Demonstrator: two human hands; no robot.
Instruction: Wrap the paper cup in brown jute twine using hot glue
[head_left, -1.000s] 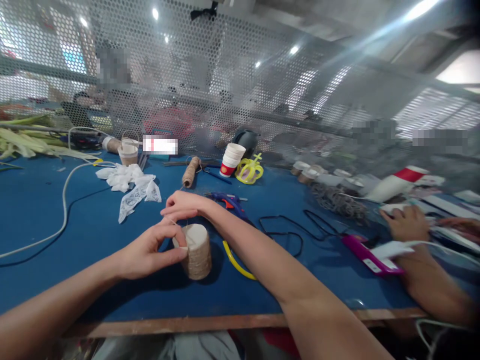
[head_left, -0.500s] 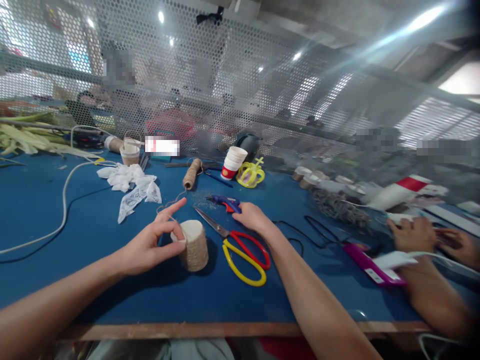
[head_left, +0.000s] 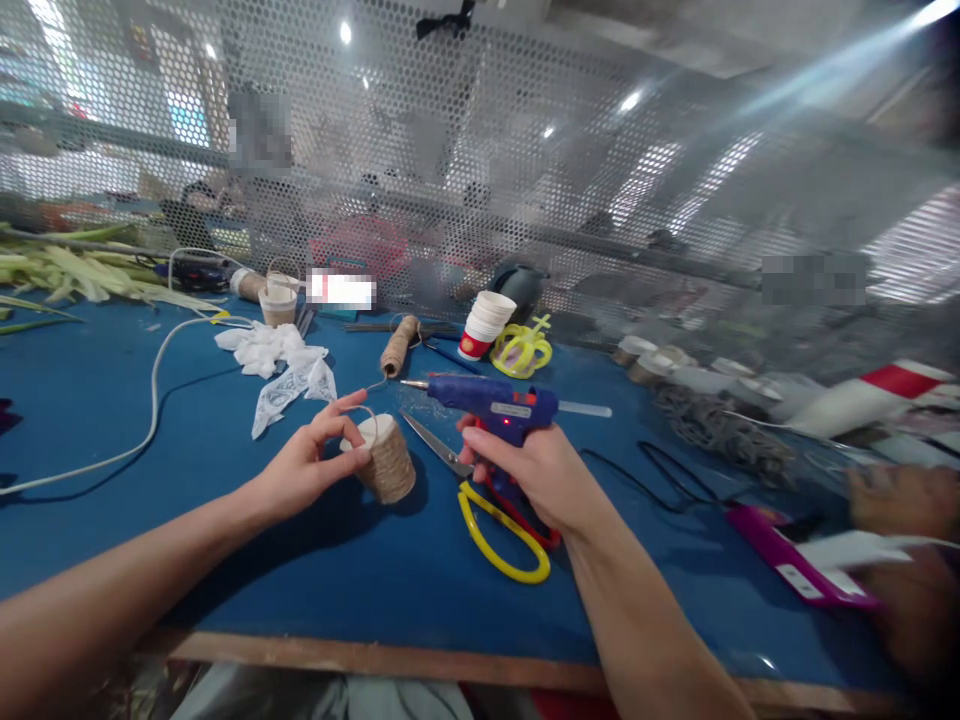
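My left hand [head_left: 319, 455] grips the rim of a paper cup [head_left: 388, 462] wrapped in brown twine, which is tilted above the blue table. A strand of twine loops by my fingers towards a twine spool [head_left: 400, 347] behind. In my right hand [head_left: 525, 465] is a blue glue gun [head_left: 491, 400] with a red light showing; its nozzle points left, and a clear glue stick [head_left: 585, 409] sticks out at the back. Under the glue gun lie large scissors [head_left: 504, 545] with yellow and red handles, partly hidden by my right hand.
White crumpled cloth [head_left: 277, 360] and a white cable lie left. Stacked paper cups [head_left: 486, 325] and a yellow crown-shaped piece [head_left: 523, 350] stand behind. To the right are grey yarn [head_left: 724, 430], a purple power strip [head_left: 787, 560] and another person's blurred hand [head_left: 900, 500]. A perforated metal screen backs the table.
My right hand has lifted the glue gun off the table and brought it level behind the cup. The wrapped cup is raised and more tilted in my left hand. The view has shifted slightly.
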